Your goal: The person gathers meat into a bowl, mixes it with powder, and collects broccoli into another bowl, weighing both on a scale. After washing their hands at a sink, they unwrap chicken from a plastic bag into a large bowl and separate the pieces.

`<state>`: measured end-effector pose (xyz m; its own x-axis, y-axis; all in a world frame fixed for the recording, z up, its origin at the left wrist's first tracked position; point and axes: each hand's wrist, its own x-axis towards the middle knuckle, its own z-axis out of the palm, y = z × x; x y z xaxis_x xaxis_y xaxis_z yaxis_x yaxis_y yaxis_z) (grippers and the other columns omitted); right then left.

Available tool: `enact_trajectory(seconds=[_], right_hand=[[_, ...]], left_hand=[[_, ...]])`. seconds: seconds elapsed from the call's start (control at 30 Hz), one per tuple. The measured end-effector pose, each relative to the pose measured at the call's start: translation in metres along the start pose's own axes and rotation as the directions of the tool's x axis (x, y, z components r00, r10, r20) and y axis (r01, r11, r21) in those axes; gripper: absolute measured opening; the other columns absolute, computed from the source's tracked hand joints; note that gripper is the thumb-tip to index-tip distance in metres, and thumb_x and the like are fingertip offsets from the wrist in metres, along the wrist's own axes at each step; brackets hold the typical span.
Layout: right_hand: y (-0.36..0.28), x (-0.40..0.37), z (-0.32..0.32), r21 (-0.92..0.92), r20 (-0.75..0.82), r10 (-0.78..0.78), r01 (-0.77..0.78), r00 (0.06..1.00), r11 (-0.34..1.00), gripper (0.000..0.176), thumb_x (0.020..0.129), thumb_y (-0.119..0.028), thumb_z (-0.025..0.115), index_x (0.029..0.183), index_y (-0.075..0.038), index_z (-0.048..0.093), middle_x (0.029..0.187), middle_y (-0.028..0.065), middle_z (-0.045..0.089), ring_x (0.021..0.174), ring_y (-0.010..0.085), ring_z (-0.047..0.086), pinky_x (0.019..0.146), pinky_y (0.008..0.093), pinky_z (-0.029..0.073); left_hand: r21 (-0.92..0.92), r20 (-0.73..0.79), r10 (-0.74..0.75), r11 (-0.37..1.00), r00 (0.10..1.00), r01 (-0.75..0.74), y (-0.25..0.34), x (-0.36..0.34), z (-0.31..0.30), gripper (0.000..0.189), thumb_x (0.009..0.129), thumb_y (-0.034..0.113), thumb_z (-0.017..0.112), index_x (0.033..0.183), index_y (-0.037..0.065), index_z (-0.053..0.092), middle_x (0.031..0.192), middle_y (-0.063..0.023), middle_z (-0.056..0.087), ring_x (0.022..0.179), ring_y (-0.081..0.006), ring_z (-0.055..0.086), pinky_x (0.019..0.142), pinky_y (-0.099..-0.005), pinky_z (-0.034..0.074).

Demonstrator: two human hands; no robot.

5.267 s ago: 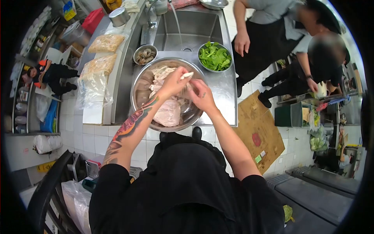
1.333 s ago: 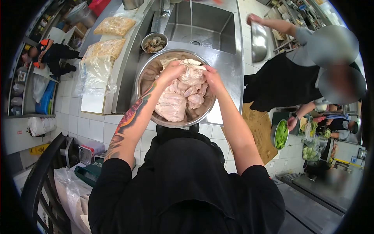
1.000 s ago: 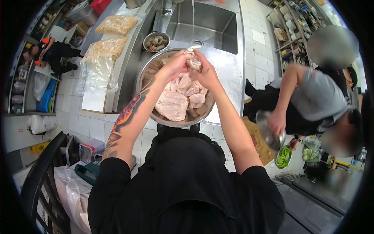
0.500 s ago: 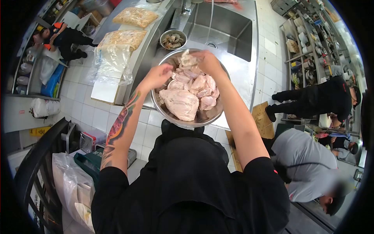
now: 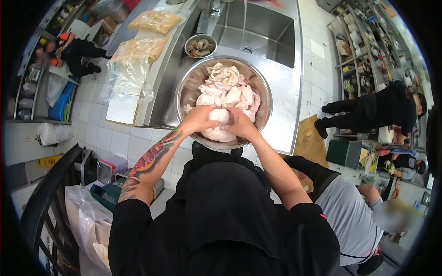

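Note:
A large steel bowl [image 5: 182,87] in front of me holds a heap of raw chicken pieces [image 5: 230,92]. At its near side lies a big, pale lump of raw chicken [image 5: 219,134]. My left hand [image 5: 200,119] grips this lump from the left, thumb on top. From the right, my right hand [image 5: 241,123] closes on the same lump, its fingertips partly hidden. Crumpled pale skin or meat lies on the far side of the heap.
Behind the bowl stands a smaller metal bowl [image 5: 200,46] with greyish-brown food, beside the sink [image 5: 258,34] with running water. Bagged food packs [image 5: 138,48] lie left. A co-worker in grey [image 5: 350,216] bends close on my right; another person [image 5: 368,108] stands farther off.
Both hands have come from the far side of the bowl to the near side, onto the big chicken lump. The pale piece from my right hand now lies on the heap. The grey-clad co-worker has shifted.

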<state>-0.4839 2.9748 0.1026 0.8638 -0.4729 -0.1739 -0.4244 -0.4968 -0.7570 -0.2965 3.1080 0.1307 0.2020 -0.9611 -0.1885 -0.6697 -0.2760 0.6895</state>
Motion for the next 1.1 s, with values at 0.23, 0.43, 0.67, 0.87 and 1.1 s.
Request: enact_trajectory(seconds=[0.23,0.43,0.67,0.87,1.1], right_hand=[[-0.014,-0.011,-0.052,0.261,-0.165,0.041,0.004,0.985,0.965,0.046,0.067,0.002,0.075,0.112,-0.004,0.064,0.097,0.0093,0.067,0.089,0.0189,0.064,0.081,0.0313,0.05],[-0.036,-0.014,-0.059,-0.125,-0.473,-0.319,0.296,0.821,0.947,0.042,0.073,0.007,0.065,0.113,-0.006,0.065,0.101,0.01,0.06,0.095,0.0285,0.062,0.081,0.0352,0.052],[-0.003,-0.01,-0.023,0.27,-0.36,-0.042,0.147,0.932,0.951,0.036,0.082,0.003,0.065,0.117,-0.002,0.065,0.11,0.0143,0.063,0.1,0.0279,0.066,0.087,0.0366,0.053],[-0.008,0.0,-0.024,0.392,-0.407,0.098,0.077,0.908,0.917,0.03,0.084,0.005,0.06,0.113,-0.001,0.067,0.102,0.0138,0.065,0.093,0.0247,0.067,0.083,0.0328,0.054],[-0.019,0.014,-0.047,0.202,-0.574,-0.095,0.252,0.813,0.946,0.026,0.084,0.005,0.06,0.109,0.0,0.069,0.103,0.0135,0.066,0.095,0.0241,0.066,0.082,0.0326,0.053]], left_hand=[[0.03,-0.035,0.22,0.975,0.975,-0.219,0.058,0.022,-0.037,0.032,0.065,0.02,0.073,0.09,0.002,0.063,0.081,-0.0181,0.063,0.08,-0.0364,0.064,0.07,-0.0426,0.049],[0.132,-0.234,0.406,0.914,0.884,-0.384,0.032,0.024,-0.045,0.024,0.069,0.006,0.07,0.091,0.007,0.061,0.094,-0.0135,0.059,0.097,-0.0376,0.057,0.08,-0.0445,0.046],[0.178,-0.06,0.214,0.963,0.975,-0.201,-0.018,0.006,-0.028,0.029,0.077,0.013,0.072,0.103,0.007,0.061,0.105,-0.0142,0.057,0.104,-0.0361,0.056,0.089,-0.0426,0.048],[0.273,-0.361,0.431,0.897,0.827,-0.348,0.043,0.036,-0.003,0.027,0.077,0.018,0.073,0.097,0.004,0.062,0.104,-0.0133,0.057,0.105,-0.0351,0.055,0.09,-0.0441,0.046],[0.461,-0.462,0.531,0.828,0.711,-0.319,0.031,0.069,0.024,0.017,0.078,0.01,0.064,0.092,0.002,0.061,0.098,-0.0139,0.057,0.098,-0.0361,0.056,0.082,-0.0471,0.044]])
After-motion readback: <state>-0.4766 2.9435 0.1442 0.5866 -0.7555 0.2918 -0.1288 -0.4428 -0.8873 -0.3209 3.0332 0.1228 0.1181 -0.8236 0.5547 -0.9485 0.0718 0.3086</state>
